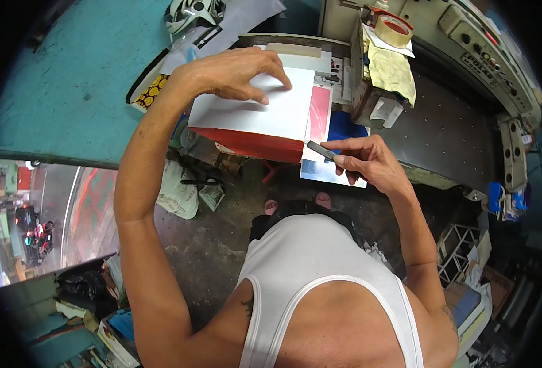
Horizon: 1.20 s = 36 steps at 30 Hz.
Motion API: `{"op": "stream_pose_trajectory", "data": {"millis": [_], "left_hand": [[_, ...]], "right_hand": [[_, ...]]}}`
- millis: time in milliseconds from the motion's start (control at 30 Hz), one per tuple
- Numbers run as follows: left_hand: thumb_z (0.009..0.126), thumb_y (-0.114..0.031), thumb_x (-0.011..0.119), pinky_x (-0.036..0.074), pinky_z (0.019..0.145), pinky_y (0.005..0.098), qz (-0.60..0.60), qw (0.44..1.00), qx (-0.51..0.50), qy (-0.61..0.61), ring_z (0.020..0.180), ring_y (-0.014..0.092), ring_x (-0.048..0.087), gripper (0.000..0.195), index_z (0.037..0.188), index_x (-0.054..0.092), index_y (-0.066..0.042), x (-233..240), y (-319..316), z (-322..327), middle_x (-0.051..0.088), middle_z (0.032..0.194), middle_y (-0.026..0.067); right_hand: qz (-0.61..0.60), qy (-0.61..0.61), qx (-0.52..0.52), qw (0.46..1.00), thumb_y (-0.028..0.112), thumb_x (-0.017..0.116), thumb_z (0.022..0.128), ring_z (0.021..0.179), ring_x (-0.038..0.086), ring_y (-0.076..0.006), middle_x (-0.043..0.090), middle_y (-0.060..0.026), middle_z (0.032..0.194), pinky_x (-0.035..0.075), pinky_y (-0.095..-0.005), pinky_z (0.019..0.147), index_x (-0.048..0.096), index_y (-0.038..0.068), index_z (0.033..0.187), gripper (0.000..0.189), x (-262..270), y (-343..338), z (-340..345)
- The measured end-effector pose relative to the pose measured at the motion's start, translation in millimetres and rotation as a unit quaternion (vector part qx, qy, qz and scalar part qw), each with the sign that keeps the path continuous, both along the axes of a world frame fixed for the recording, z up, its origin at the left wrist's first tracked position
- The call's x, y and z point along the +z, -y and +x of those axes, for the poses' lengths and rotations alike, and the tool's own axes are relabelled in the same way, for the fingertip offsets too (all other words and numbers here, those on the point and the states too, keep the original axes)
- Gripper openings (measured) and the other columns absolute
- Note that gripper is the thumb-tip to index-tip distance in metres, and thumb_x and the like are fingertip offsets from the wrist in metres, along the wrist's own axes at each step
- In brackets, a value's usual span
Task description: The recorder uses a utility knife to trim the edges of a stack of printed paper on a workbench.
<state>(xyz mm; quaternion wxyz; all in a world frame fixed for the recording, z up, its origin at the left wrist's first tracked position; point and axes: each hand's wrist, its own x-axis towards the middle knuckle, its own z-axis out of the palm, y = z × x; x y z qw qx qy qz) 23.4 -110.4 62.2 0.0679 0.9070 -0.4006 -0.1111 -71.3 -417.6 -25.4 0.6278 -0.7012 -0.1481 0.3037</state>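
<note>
A thick stack of white paper or card (271,120), its near side coloured red (257,143), lies before me. Over its top my left hand (245,73) is spread, thumb and fingers apart, holding nothing. The fingertips are at the top sheet; whether they press on it I cannot tell. Between thumb and fingers of my right hand (365,161) is a flat dark grey bar-like tool (320,151), possibly a blade. Its tip points at the stack's near right corner. Beneath that hand is a pale blue printed sheet (314,170), and a pink panel (320,108) lies beside the stack.
On the left stretches a teal worktop (77,78) with a bicycle helmet (192,14) at its far end. A box edge right of the stack bears a yellow cloth (390,69) and a tape roll (393,31). Beyond is a Polar cutting machine's perforated metal bed (446,119).
</note>
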Motion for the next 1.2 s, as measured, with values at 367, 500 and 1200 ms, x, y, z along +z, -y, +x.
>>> {"op": "stream_pose_trajectory", "data": {"millis": [367,500,1200], "left_hand": [[0.073,-0.022,0.080,0.043,0.116,0.0445,0.014,0.998,-0.047,0.037,0.125,0.025,0.056,0.058,0.130,0.069,-0.022,-18,-20,16,0.061,0.128,0.0058],[0.072,-0.037,0.084,0.043,0.115,0.0451,-0.005,0.996,0.026,0.082,0.130,0.027,0.054,0.069,0.137,0.064,-0.023,-27,-25,23,0.061,0.134,0.0075],[0.078,-0.011,0.076,0.051,0.078,0.0433,-0.238,0.917,-0.010,0.321,0.082,0.027,0.065,0.014,0.084,0.063,-0.008,-29,-57,-13,0.065,0.085,0.0059]], "right_hand": [[0.017,0.009,-0.124,0.992,0.006,0.071,0.093,0.061,0.059,-0.0076,0.067,-0.0051,0.074,0.050,-0.0222,0.054,0.071,0.000,0.126,0.033,-8,-25,-39],[-0.002,0.022,-0.139,0.990,0.004,0.071,0.093,0.060,0.059,-0.0079,0.067,-0.0050,0.073,0.049,-0.0219,0.053,0.072,0.001,0.124,0.031,-2,-26,-39],[-0.019,-0.005,-0.154,0.988,0.003,0.070,0.092,0.058,0.058,-0.0085,0.068,-0.0054,0.075,0.044,-0.0201,0.053,0.071,0.002,0.126,0.034,-6,-23,-40]]}}
